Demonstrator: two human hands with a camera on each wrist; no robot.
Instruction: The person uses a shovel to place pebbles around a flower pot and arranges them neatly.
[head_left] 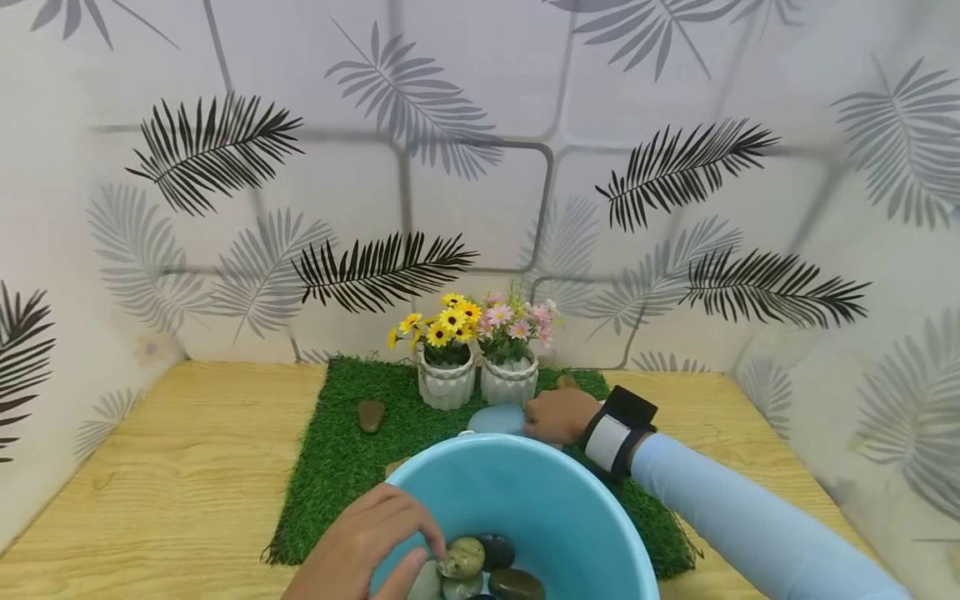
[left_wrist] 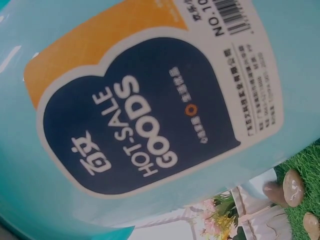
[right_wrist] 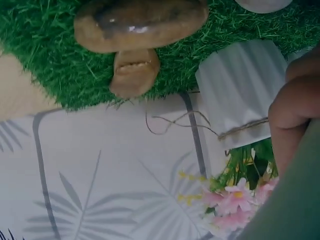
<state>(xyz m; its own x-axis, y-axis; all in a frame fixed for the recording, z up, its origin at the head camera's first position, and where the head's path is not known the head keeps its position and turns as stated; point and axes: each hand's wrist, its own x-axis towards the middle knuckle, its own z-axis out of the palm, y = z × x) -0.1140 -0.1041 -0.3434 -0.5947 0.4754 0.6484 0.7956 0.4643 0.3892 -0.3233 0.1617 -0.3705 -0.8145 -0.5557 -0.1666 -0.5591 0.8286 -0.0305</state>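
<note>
A light blue bucket [head_left: 555, 500] stands in front, with several smooth stones [head_left: 517, 583] inside. My left hand [head_left: 367, 542] reaches over its left rim, fingers loosely bent above a speckled yellowish stone [head_left: 462, 557] and holding nothing visible. The left wrist view is filled by the bucket's printed label [left_wrist: 135, 115]. Beyond the bucket, my right hand [head_left: 562, 415] has its fingers curled at a smooth pale blue rounded object [head_left: 497, 418], partly hidden by the bucket rim. The right wrist view catches curled fingers [right_wrist: 297, 110] at its right edge.
A green artificial grass mat [head_left: 345, 483] lies on the wooden table [head_left: 202, 467]. Two white pots, one with yellow flowers [head_left: 450, 321] and one with pink flowers [head_left: 517, 321], stand at the back. Brown stones [head_left: 371, 415] lie on the mat. Leaf-patterned wall [head_left: 480, 192] rises behind.
</note>
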